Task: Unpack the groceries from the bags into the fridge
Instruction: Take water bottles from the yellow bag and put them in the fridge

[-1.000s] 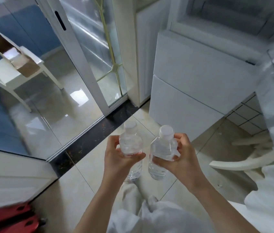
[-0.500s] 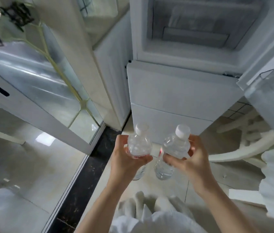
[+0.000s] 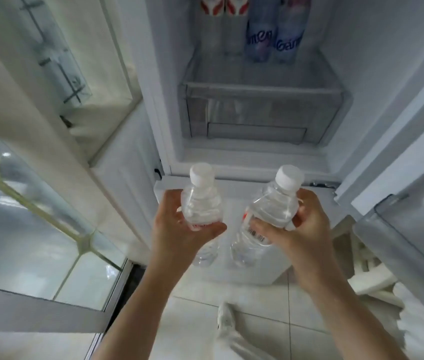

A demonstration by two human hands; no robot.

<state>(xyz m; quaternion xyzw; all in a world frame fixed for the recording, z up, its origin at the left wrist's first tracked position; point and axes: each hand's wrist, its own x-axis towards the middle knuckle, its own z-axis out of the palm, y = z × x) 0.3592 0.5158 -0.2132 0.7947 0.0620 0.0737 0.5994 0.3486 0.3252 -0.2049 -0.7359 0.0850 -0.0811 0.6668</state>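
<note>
I hold two clear water bottles with white caps in front of the open fridge point(image 3: 361, 105). My left hand point(image 3: 177, 229) grips the left bottle point(image 3: 201, 203) round its middle, and it stands upright. My right hand point(image 3: 301, 229) grips the right bottle point(image 3: 270, 211), which tilts with its cap to the upper right. Both bottles hang just below the fridge's open compartment. Inside, a clear drawer point(image 3: 260, 110) sits under a shelf that carries two purple-labelled bottles point(image 3: 273, 35) and two clear bottles with red and white labels point(image 3: 221, 24).
The fridge door point(image 3: 408, 203) stands open at the right, its clear door bin near my right hand. A glass sliding door point(image 3: 36, 229) fills the left. A white plastic chair point(image 3: 372, 276) and white bag lie on the tiled floor at the lower right. My foot point(image 3: 227, 323) is below.
My view has tipped upward and closer to the fridge, so its shelf and drawer now show. Both hands have risen with the bottles towards the open compartment.
</note>
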